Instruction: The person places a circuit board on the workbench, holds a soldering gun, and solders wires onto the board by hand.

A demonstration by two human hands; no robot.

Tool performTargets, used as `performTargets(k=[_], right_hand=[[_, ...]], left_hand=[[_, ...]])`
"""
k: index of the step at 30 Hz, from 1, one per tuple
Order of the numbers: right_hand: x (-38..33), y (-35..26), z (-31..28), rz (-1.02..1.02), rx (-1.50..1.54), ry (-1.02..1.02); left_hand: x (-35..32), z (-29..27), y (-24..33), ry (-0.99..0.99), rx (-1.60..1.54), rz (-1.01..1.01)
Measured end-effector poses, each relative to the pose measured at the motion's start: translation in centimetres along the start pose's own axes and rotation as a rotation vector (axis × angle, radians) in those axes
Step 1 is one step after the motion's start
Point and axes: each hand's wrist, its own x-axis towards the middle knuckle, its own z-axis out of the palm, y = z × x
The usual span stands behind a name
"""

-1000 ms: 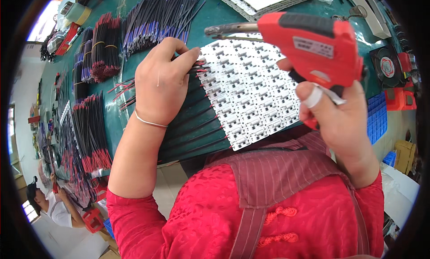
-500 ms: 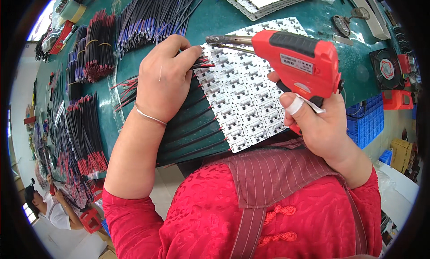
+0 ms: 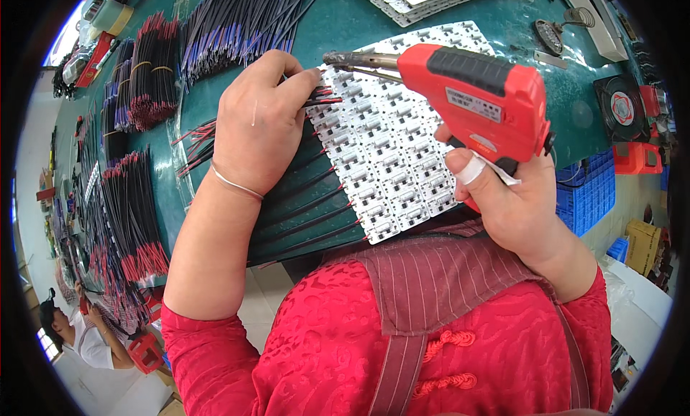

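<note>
My left hand [image 3: 257, 125] is closed on a few black wires with red ends [image 3: 325, 99], which stick out past the fingers over the left edge of a white circuit board panel [image 3: 395, 157]. Their other ends trail out behind the wrist. In my right hand [image 3: 507, 200] is a red and black soldering gun [image 3: 478, 92], gripped by its handle. White tape wraps the thumb. The gun's dark tip is close to my left fingertips at the panel's upper left corner. Several black wires [image 3: 309, 218] run from the panel's left edge, lower down.
Bundles of black wires with red ends [image 3: 151, 78] and blue ends [image 3: 241, 31] lie on the green table [image 3: 345, 17]. More panels [image 3: 424, 2] are stacked at the back. A coiled iron stand [image 3: 550, 38], a fan [image 3: 619, 110] and a blue crate [image 3: 588, 197] are rightward.
My left hand, the wires and the soldering gun's tip have shifted slightly left and away from me. The panel has slid a little left too. Both grips are the same.
</note>
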Motion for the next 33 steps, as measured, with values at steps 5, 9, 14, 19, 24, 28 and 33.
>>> performTargets(k=[5,9,14,19,24,28,33], right_hand=[[-0.09,0.26,-0.04,0.003,-0.069,-0.004],[0.17,0.74,0.37,-0.068,-0.016,0.022],[0.12,0.29,0.12,-0.043,-0.083,0.01],[0.17,0.38,0.01,-0.04,-0.074,-0.026],[0.2,0.34,-0.23,0.008,-0.05,-0.073],[0.24,0.06,-0.17,0.0,0.033,-0.03],[0.22,0.76,-0.47,-0.075,-0.017,-0.072]], left_hand=[[0.05,0.03,-0.06,0.0,-0.001,0.008],[-0.1,0.1,-0.1,-0.006,0.011,0.005],[0.07,0.26,0.04,0.032,0.021,0.034],[0.0,0.24,0.14,0.001,0.035,0.023],[-0.01,0.36,0.03,0.004,0.036,0.025],[-0.03,0.34,-0.1,0.012,0.037,0.035],[-0.02,0.3,0.18,0.002,0.046,0.019]])
